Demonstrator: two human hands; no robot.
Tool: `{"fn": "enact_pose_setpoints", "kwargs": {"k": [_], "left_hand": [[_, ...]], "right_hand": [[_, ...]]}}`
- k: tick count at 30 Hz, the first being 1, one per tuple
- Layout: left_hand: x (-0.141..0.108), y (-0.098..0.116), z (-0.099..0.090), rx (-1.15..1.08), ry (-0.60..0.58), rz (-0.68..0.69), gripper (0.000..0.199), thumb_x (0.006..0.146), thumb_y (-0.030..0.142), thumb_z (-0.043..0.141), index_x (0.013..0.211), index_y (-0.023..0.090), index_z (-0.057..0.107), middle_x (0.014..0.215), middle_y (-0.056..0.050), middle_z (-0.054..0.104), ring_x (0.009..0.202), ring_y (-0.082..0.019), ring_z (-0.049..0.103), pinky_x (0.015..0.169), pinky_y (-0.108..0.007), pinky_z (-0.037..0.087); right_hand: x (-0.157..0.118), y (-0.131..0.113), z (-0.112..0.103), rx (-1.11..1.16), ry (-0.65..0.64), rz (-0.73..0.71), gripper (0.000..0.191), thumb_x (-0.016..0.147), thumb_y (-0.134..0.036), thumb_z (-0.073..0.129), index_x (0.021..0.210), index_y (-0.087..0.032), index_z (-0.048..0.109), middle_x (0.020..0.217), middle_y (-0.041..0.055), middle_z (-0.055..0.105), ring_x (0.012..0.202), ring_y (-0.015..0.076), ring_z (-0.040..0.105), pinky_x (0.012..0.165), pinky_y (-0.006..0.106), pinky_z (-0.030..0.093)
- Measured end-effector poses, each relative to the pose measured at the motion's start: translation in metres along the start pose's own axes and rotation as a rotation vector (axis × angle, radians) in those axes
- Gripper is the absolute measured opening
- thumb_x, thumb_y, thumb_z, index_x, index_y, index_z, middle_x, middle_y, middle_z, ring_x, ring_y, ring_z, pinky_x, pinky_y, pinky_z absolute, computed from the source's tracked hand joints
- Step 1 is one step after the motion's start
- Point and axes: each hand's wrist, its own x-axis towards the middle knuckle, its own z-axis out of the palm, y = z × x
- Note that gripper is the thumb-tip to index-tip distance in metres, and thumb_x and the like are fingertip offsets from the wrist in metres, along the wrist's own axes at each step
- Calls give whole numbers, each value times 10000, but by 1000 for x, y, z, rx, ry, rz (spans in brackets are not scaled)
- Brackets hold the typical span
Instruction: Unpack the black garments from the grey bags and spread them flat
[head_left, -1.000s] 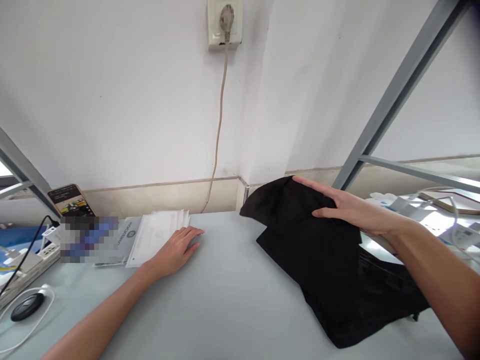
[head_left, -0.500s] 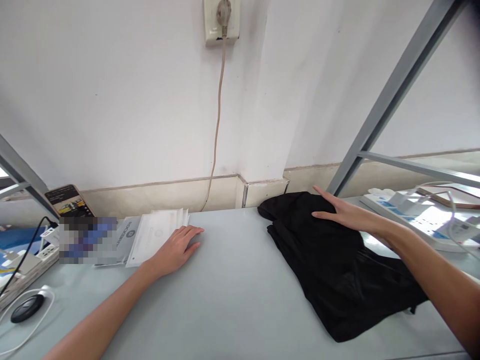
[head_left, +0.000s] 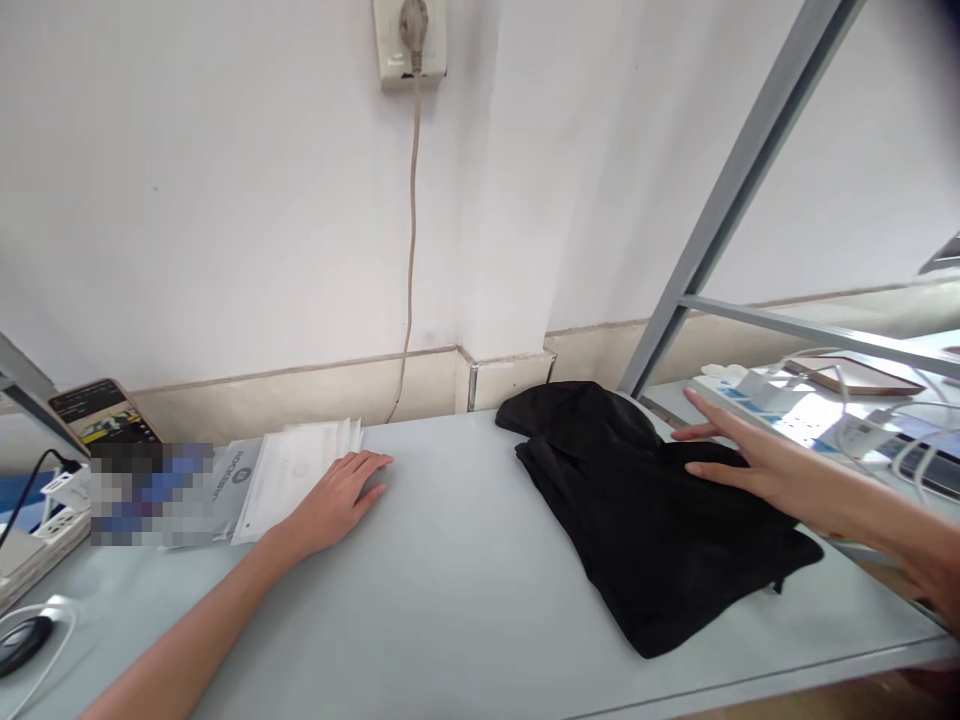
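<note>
A black cloth garment (head_left: 637, 520) lies loosely folded on the right part of the grey tabletop (head_left: 450, 600). Over its right side is my right hand (head_left: 739, 455), fingers spread; whether the fingertips touch the fabric I cannot tell. My left hand (head_left: 341, 500) rests palm down on the table with its fingers stretched out. It lies beside a stack of white and clear plastic bags (head_left: 289, 475), its back edge overlapping them in view. Neither hand holds anything.
A phone (head_left: 105, 412) leans at the far left by a power strip (head_left: 56, 525). A black round device (head_left: 22, 645) with a white cable lies at the left edge. Beyond the grey metal post (head_left: 720, 200) are another power strip (head_left: 765, 405) and cables.
My right hand has moved back and to the right across the black garment. My left hand stays by the bags. The camera view has turned slightly right.
</note>
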Motion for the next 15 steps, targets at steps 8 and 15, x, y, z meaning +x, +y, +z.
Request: {"fn": "enact_pose_setpoints", "kwargs": {"k": [8,15], "left_hand": [[1,2,0,0,-12,-17,376,1129,427,383,1442,286,537,1372,-71,631,1250,-279,586,1094,-480,482],[-1,0,0,0,-24,-8,362,1132,389,395,1462,292,509,1402,-66,609,1262,-267,566,1111,-471,467]], "right_hand": [[-43,-63,13,-319,155,-89,464,985,-584,406,1241,-273,635,1293,178,677,1187,464,635,986,623,489],[-79,-136,54,-201,-237,-257,219,1000,-426,520,844,-273,526,789,18,697,683,251,645,660,363,434]]}}
